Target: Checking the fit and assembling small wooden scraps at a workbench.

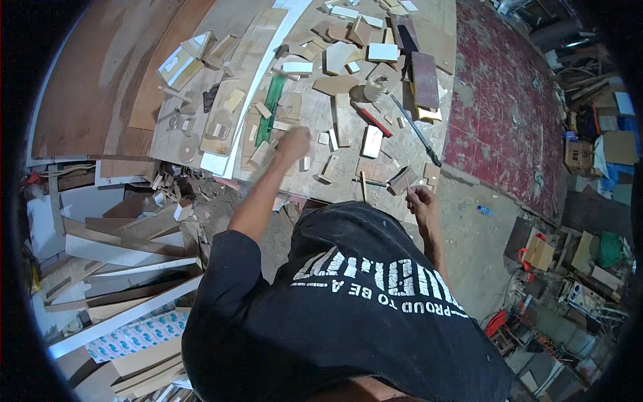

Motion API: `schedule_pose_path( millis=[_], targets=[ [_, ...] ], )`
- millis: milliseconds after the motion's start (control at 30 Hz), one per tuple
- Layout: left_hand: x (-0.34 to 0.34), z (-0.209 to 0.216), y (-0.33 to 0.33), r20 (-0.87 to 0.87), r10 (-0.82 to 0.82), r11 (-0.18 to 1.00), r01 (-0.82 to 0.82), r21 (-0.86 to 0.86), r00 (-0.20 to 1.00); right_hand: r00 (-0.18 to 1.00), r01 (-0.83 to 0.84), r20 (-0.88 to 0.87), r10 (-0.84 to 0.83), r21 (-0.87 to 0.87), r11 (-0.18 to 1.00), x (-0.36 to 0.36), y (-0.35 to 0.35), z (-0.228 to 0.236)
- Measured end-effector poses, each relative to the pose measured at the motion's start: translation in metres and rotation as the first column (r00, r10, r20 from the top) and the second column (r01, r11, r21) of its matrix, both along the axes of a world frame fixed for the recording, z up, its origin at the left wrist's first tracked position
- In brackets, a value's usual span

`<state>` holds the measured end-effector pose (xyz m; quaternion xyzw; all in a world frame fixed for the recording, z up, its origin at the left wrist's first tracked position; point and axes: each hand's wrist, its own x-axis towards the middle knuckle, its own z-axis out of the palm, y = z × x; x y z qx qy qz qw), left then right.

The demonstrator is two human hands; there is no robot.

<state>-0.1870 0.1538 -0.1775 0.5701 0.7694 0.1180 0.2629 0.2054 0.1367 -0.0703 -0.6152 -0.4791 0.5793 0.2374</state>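
Observation:
My left hand [293, 145] is over the left part of the workbench, smeared by motion, so its fingers cannot be made out. Beside it lie a green strip [270, 107] and several small wood offcuts. At the bench's front edge, my right hand [422, 201] is closed, its fingertips pressed together; what they hold, if anything, is too small to name. Just beyond those fingertips is a brown wood block [402, 180]. A thin upright wooden stick [364, 187] and a dark slim rod [370, 181] are left of that block.
Across the workbench [321, 191] are scattered wood pieces, a red-handled tool [374, 122], a long dark tool [416, 130], a pale cup [376, 88] and a brown block [424, 80]. A worn red panel [502, 114] is at right. Boards [127, 251] are heaped at lower left.

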Motion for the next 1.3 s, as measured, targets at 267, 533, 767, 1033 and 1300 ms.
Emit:
schedule_pose_path(
  millis=[267,533,767,1033,1300],
  targets=[
    [0.094,0.012,-0.029,-0.144,-0.164,0.986,0.16,-0.043,0.976,0.999,-0.045,0.013,0.046,-0.046,0.998,0.003,0.015,-0.01],
    [0.08,0.063,-0.034,0.966,0.122,0.963,-0.263,-0.06,0.227,0.947,-0.312,0.041,0.319,0.358,0.88,-0.067,0.053,0.024],
    [0.092,0.14,-0.046,0.998,-0.009,0.959,-0.282,-0.008,-0.059,0.897,-0.386,0.032,0.441,0.546,0.744,-0.108,0.058,0.075],
    [0.1,0.158,-0.057,0.999,-0.042,0.968,-0.246,0.041,0.001,0.853,-0.485,0.219,0.474,0.672,0.56,-0.099,0.052,0.103],
    [0.119,0.166,-0.06,0.955,-0.137,0.923,-0.316,0.22,0.262,0.868,-0.337,-0.144,0.476,0.534,0.775,-0.094,0.039,0.104]
  ],
)
